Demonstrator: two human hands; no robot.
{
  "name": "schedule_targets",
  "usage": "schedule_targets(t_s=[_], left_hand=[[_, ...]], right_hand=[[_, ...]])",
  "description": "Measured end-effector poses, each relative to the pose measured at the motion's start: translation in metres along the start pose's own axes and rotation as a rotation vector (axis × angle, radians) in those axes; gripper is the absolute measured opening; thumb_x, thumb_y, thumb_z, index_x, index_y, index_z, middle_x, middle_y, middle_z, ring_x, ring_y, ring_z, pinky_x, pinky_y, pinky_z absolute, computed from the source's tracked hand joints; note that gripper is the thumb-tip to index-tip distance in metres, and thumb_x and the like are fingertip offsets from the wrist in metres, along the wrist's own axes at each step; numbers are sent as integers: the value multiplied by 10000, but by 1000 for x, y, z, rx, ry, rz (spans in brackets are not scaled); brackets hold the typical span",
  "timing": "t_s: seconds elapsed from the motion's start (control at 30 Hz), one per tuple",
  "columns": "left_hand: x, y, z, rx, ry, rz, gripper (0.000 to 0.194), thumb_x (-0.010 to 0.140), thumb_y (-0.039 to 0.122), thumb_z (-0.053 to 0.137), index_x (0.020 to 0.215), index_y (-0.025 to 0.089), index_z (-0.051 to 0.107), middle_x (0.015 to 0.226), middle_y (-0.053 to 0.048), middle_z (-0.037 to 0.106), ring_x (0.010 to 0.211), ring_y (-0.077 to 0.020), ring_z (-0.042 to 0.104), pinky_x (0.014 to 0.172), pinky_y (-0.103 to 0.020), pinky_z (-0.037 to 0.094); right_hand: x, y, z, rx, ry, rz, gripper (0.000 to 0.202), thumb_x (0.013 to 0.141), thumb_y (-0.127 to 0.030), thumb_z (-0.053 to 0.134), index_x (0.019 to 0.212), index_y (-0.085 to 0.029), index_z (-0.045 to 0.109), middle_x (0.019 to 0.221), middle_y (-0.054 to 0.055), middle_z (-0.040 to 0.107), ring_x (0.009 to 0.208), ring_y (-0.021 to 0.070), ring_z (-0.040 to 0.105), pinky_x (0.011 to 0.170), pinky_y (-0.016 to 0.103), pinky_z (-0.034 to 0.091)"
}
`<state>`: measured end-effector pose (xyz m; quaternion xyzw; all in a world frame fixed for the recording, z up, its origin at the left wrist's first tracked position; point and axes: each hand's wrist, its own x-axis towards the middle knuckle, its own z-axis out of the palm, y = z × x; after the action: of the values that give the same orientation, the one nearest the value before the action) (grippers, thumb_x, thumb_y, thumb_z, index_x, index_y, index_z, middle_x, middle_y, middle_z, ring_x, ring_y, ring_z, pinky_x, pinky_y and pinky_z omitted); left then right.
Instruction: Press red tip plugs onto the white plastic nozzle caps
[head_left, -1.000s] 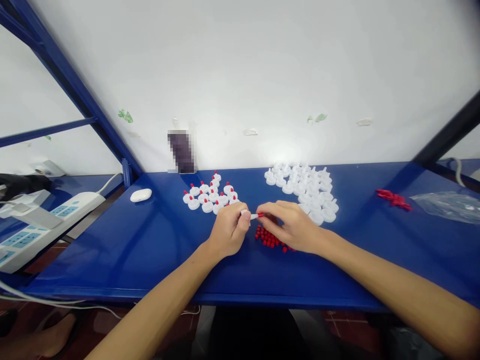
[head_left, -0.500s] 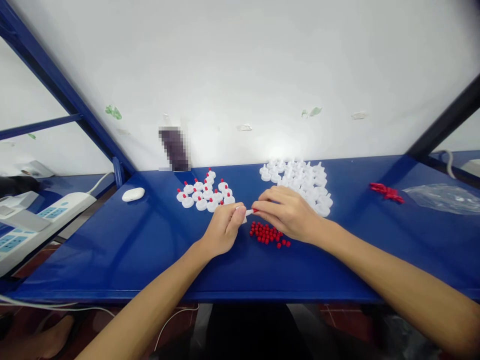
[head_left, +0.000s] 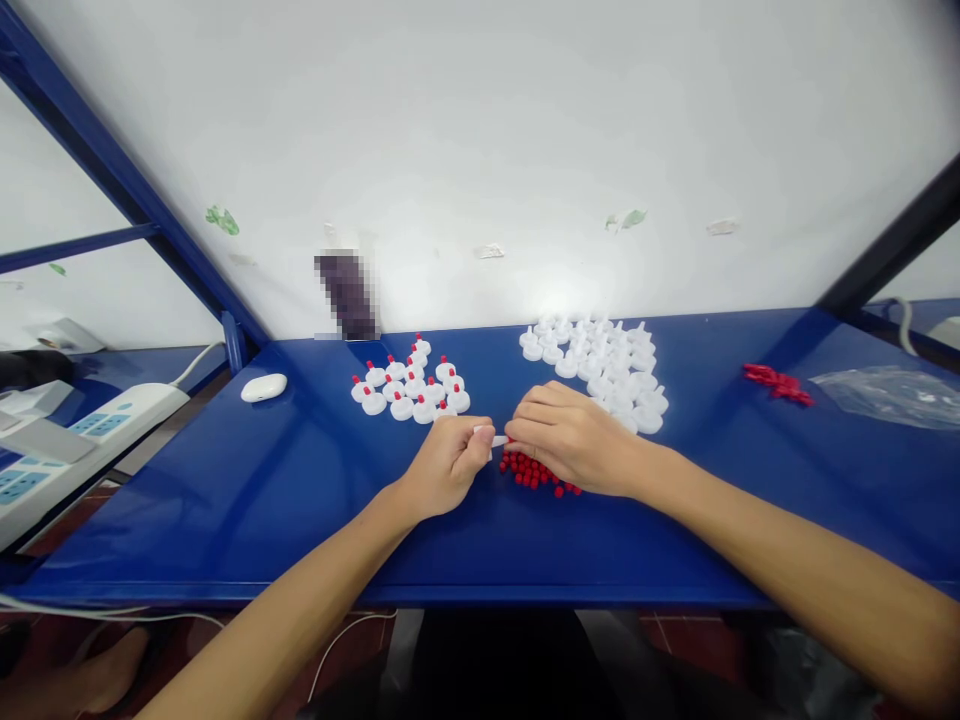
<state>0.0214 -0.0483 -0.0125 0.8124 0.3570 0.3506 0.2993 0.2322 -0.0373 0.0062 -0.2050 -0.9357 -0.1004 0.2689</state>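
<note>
My left hand (head_left: 448, 468) is closed around a white nozzle lid (head_left: 499, 441), its narrow spout pointing right. At the spout's end, my right hand (head_left: 574, 440) pinches a small red tip cap, now mostly hidden by the fingers. Just under the right hand lies a cluster of loose red tip caps (head_left: 531, 474). Beyond the left hand stand several white nozzle lids with red tips (head_left: 414, 380). A larger group of white nozzle lids without red tips (head_left: 621, 372) spreads behind the right hand.
Everything lies on a blue table (head_left: 300, 500) against a white wall. On the left are a white earbud case (head_left: 264, 388) and a power strip (head_left: 90, 450). To the right, red pieces (head_left: 778, 384) lie beside a clear plastic bag (head_left: 885, 395). Blue frame posts flank the table.
Both hands have come slightly lower, over the edge of the loose red caps. The right fingers have closed further over the spout's end, covering the red cap that showed before.
</note>
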Motion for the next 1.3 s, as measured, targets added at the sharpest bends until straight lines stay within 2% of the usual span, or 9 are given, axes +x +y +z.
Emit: schedule_targets(t_s=[0.13, 0.33, 0.57, 0.8, 0.9, 1.03, 1.1, 1.2, 1.3], left_hand=[[0, 1, 0, -34, -4, 19, 521, 996, 550, 297, 613, 196, 288, 566, 42, 279, 537, -99, 277, 531, -278, 221], [0, 3, 2, -47, 53, 50, 524, 980, 559, 366, 614, 184, 347, 571, 37, 355, 535, -91, 312, 534, -266, 239], [0, 0, -1, -112, -39, 1, 534, 994, 565, 297, 611, 192, 302, 568, 45, 277, 541, -93, 266, 533, -268, 230], [-4, -1, 2, 48, 17, 81, 462, 980, 465, 377, 615, 184, 335, 551, 47, 323, 522, -88, 300, 525, -262, 235], [-4, -2, 1, 98, 46, 149, 422, 968, 425, 389, 622, 185, 365, 555, 45, 349, 517, -88, 322, 517, -256, 243], [-4, -2, -2, 240, 106, 338, 309, 908, 365, 461, 662, 186, 408, 588, 45, 358, 522, -89, 313, 505, -251, 237], [-5, -2, -2, 254, 129, 384, 287, 899, 353, 465, 671, 186, 413, 592, 45, 357, 521, -89, 307, 500, -251, 233], [-5, 1, -1, 143, 108, 305, 350, 938, 377, 418, 648, 182, 400, 570, 42, 366, 511, -84, 326, 504, -247, 249], [-5, 3, 1, -12, -3, 141, 452, 983, 437, 347, 608, 184, 346, 540, 47, 314, 498, -80, 286, 498, -254, 229]], right_hand=[[0, 1, 0, -30, -8, -14, 316, 1046, -269, 392, 864, -175, 632, 782, 56, 631, 761, 187, 475, 687, 325, 316], [0, 2, -1, -53, -1, -8, 332, 1052, -275, 377, 859, -174, 628, 774, 48, 615, 719, 173, 469, 669, 315, 304], [3, -2, -2, -95, 26, -48, 375, 1063, -279, 357, 794, -167, 594, 697, 10, 559, 634, 147, 422, 624, 297, 289], [1, -3, -1, -49, -6, -60, 376, 1060, -235, 340, 740, -186, 530, 637, -10, 509, 601, 149, 377, 608, 297, 274], [1, -5, -3, 75, -53, -12, 363, 1065, -262, 332, 756, -191, 509, 655, -10, 506, 608, 145, 383, 628, 288, 301], [4, -12, -10, 447, -180, 130, 336, 1063, -282, 352, 759, -194, 463, 692, -21, 494, 632, 119, 436, 632, 247, 348], [5, -14, -14, 542, -202, 161, 329, 1060, -292, 367, 757, -195, 452, 701, -23, 488, 644, 115, 446, 629, 237, 351], [5, -14, -17, 511, -176, 131, 331, 1059, -293, 372, 757, -193, 464, 695, -18, 482, 663, 124, 438, 645, 245, 351], [4, -11, -14, 404, -128, 57, 329, 1058, -277, 374, 765, -188, 492, 682, -14, 489, 653, 132, 416, 662, 260, 353]])
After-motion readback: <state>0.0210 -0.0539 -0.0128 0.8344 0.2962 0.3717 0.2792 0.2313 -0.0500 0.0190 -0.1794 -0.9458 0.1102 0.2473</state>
